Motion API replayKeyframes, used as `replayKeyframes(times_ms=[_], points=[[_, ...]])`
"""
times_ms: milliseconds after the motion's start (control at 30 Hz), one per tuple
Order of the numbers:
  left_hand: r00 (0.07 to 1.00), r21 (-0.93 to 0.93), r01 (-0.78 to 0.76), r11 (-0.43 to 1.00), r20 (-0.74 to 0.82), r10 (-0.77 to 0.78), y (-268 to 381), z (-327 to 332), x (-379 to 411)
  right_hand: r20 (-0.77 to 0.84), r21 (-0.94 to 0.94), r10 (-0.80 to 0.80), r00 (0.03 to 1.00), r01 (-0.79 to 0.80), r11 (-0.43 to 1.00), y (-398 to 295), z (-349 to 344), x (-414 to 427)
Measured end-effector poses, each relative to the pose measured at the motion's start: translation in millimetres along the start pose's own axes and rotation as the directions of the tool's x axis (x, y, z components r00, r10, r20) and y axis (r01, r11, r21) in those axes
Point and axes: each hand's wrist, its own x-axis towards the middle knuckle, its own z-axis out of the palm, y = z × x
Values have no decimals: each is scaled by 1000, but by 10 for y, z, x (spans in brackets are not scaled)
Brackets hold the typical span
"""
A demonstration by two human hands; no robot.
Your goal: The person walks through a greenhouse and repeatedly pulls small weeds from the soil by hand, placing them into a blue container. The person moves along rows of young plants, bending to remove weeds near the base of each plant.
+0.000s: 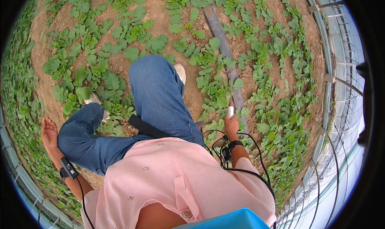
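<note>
My right hand (231, 127) grips the white handle of a hand tool (230, 112) to the right of my body. Its narrow metal part points away from me, over a dark flat strip (217, 30) on the soil, possibly drip tape. The tip's shape is hard to make out among the leaves. Lobed green leafy seedlings (214, 93) grow just left of the tool. Beside my bent left knee, my left hand (49, 133) holds nothing, with the palm partly showing and the fingers extended.
Rows of leafy plants (129, 33) cover the brown soil (118, 63) ahead and around my shoes. Black cables (255, 144) loop near my right forearm. Greenhouse film and framing (343, 48) run along the right side. A blue object (234, 220) sits at the bottom edge.
</note>
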Motion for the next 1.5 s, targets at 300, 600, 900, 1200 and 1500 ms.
replayKeyframes(times_ms=[300, 600, 900, 1200, 1500], points=[[999, -13, -4, 1000, -42, 3, 22, -4, -14, 121, -3, -44, 992, 45, 999, -88, 264, 75], [1000, -38, -5, 999, -27, 4, -28, 127, -27, 301, 183, -77, 951, 21, 983, -228, 160, 27], [998, -42, -14, 999, -66, 11, -19, 60, -23, 34, 7, -49, 998, 49, 999, -163, 43, 36], [997, -39, -18, 999, -76, 15, -7, 132, -58, 45, -165, -83, 996, 89, 982, -109, -150, 124], [998, 8, -32, 999, -45, 32, 4, 162, -44, 83, -259, -123, 989, 141, 956, 86, -326, 165]])
